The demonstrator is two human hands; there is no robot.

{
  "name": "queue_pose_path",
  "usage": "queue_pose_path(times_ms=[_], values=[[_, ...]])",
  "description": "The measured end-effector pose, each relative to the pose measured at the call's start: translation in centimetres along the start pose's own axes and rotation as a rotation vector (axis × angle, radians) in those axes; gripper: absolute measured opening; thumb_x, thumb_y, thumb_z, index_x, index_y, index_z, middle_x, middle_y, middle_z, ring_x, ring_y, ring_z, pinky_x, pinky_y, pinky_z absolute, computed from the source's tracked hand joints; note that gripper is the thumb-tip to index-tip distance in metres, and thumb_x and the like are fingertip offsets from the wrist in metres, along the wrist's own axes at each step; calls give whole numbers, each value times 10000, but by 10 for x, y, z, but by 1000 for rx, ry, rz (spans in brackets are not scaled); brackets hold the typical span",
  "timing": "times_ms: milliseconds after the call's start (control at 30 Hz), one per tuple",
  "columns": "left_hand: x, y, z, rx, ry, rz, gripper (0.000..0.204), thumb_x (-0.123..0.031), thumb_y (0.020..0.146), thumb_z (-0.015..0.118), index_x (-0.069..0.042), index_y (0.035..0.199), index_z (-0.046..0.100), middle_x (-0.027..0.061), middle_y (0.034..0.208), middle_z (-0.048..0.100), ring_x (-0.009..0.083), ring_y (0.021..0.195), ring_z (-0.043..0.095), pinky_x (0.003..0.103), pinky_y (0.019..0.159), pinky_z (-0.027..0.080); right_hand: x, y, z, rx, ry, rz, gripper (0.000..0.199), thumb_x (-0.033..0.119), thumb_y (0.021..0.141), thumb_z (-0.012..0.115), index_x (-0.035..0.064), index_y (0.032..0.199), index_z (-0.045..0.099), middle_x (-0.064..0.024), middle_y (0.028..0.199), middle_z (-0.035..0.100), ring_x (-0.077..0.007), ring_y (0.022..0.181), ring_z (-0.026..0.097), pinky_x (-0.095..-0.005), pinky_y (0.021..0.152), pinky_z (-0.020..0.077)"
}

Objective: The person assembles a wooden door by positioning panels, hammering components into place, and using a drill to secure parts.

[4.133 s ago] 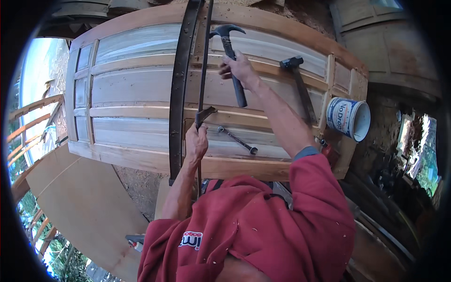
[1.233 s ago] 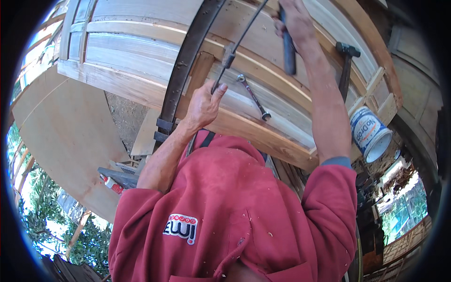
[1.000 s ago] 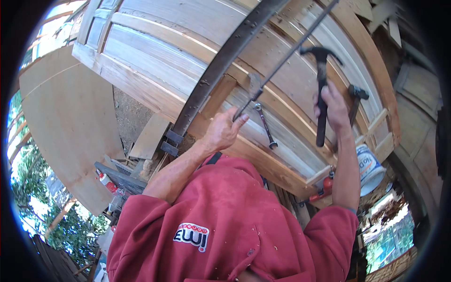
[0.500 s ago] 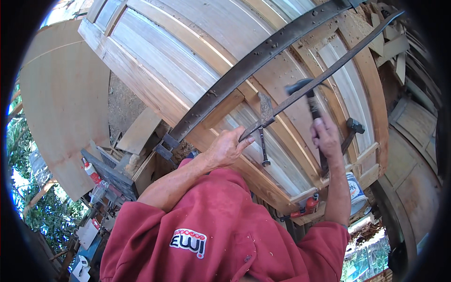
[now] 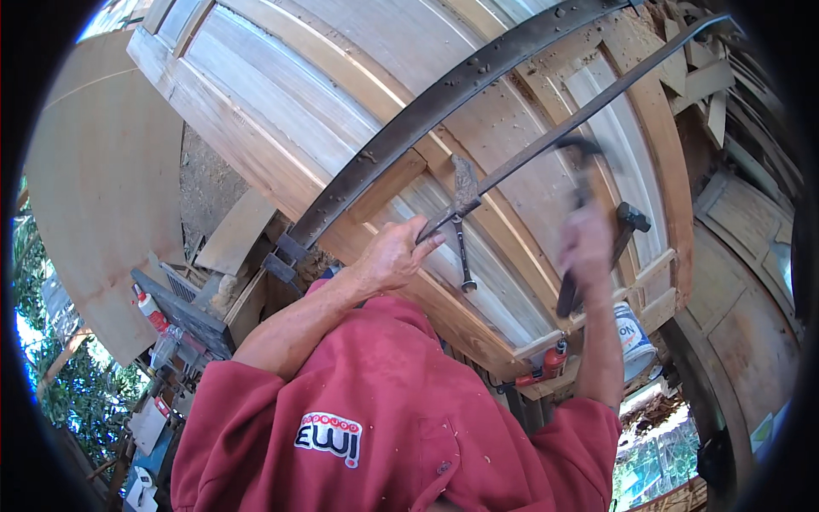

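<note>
My left hand (image 5: 399, 256) is closed round the near end of a long metal bar clamp (image 5: 589, 111), which slants up to the right above a panelled wooden door (image 5: 384, 200). A rough sliding jaw (image 5: 465, 181) sits on the bar just beyond my fingers. My right hand (image 5: 587, 243) grips a claw hammer (image 5: 584, 183) by its handle; hand and hammer are smeared by motion, and the head shows near the bar. Whether it touches the bar, I cannot tell. Below the jaw is a wrench (image 5: 464, 256). A second hammer (image 5: 630, 224) lies on the door beside my right hand.
A heavy dark steel bar (image 5: 418, 128) crosses the door. Near the front edge are a red bottle (image 5: 554, 360) and a white-and-blue can (image 5: 633, 341). Wood offcuts (image 5: 708, 81) are piled at far right; a plywood sheet (image 5: 107, 188) stands at left. Chips litter the door.
The hammer in my right hand has swung and its head is now blurred, a little farther right. My left hand keeps hold of the bar clamp. The whole view has shifted slightly.
</note>
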State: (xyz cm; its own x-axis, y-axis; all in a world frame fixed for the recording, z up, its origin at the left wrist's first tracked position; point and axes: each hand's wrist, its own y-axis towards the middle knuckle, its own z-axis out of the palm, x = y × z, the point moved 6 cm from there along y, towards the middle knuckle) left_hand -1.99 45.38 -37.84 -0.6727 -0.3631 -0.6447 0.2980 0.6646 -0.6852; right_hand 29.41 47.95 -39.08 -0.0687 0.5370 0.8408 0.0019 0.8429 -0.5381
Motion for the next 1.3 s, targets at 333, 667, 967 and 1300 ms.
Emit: queue_pose_path(times_ms=[333,667,967,1300], values=[[1,5,-1,-29,5,29,357,-354,1004,590,-14,897,570,190,650,514,317,597,504,436,594,420,-15,0,-40,-124,-131,368,371,251,1036,468,24,1328,500,-230,958,693,-369,893,692,-474,828,542],[-6,5,-8,-25,-6,21,330,-303,982,625,4,892,545,271,683,566,447,637,579,497,581,425,2,13,-4,146,-106,179,436,201,989,521,51,1394,465,5,669,489,-69,495,476,-228,381,380],[-3,1,-2,-72,40,80,335,-303,982,623,6,879,545,259,695,573,456,662,574,490,593,433,18,22,7,190,-209,240,303,186,989,529,29,1249,514,-82,782,542,-168,724,562,-341,604,475],[-3,-6,-6,-81,36,51,336,-313,986,617,2,873,584,234,665,537,401,612,536,448,586,429,18,6,-4,78,-214,201,383,248,997,536,23,1304,490,-197,887,622,-348,835,636,-403,733,505]])
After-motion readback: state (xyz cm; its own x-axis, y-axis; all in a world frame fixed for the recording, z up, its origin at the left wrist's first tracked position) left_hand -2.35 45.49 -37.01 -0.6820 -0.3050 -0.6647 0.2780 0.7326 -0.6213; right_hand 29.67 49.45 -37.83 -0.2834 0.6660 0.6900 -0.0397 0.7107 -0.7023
